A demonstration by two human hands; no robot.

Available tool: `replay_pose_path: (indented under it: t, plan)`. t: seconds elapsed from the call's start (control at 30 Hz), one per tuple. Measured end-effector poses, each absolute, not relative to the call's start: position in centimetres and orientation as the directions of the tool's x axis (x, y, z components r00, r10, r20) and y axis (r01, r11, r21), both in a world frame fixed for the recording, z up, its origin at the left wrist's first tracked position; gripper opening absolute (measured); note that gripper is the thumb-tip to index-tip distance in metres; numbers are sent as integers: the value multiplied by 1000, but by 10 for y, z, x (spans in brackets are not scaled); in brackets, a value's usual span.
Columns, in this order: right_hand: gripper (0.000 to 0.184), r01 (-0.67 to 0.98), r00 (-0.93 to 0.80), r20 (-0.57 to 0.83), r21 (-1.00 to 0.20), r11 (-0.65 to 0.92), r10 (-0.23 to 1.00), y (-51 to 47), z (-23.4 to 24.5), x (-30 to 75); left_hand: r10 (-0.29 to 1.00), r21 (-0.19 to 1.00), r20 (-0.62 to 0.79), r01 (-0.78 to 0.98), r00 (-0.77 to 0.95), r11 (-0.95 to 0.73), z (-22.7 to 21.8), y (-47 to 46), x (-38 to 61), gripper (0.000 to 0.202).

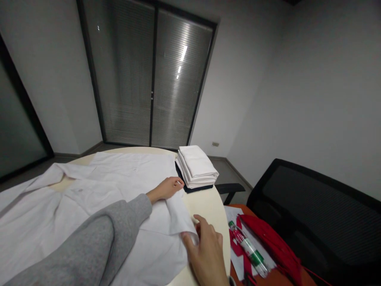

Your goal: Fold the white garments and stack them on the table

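Observation:
A white garment (98,198) lies spread over a round cream table (208,202). My left hand (168,187), in a grey sleeve, reaches across it and pinches the garment's far right edge. My right hand (206,250) is near the table's front right edge, thumb and fingers closed on a folded flap of the same white garment. Just beyond my left hand sits a stack of folded white cloths (196,166) on a dark folded piece.
A black mesh office chair (312,214) stands to the right. An orange seat (282,276) beside the table holds a red bag (274,242), papers and a plastic bottle (248,248). Dark-framed blinds fill the far wall.

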State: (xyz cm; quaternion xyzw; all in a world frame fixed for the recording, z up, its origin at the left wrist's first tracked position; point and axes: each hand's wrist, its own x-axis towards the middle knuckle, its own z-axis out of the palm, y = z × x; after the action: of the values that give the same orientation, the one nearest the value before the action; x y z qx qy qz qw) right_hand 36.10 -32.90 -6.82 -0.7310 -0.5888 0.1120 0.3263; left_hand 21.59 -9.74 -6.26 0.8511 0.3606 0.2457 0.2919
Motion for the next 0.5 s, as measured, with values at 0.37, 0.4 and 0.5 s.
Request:
replay_pose_path:
  t: [0.37, 0.4, 0.5]
  plan:
    - [27, 849, 191, 241, -527, -37, 951, -322, -88, 375, 902, 381, 136, 819, 410, -429, -16, -52, 70, 44]
    - [28, 849, 179, 236, -527, -29, 955, -321, -90, 378, 927, 362, 115, 854, 358, -375, -12, -47, 41, 42]
    - [31, 851, 118, 217, -525, 14, 969, -314, -97, 387, 971, 303, 47, 923, 234, -237, -3, -45, -41, 37]
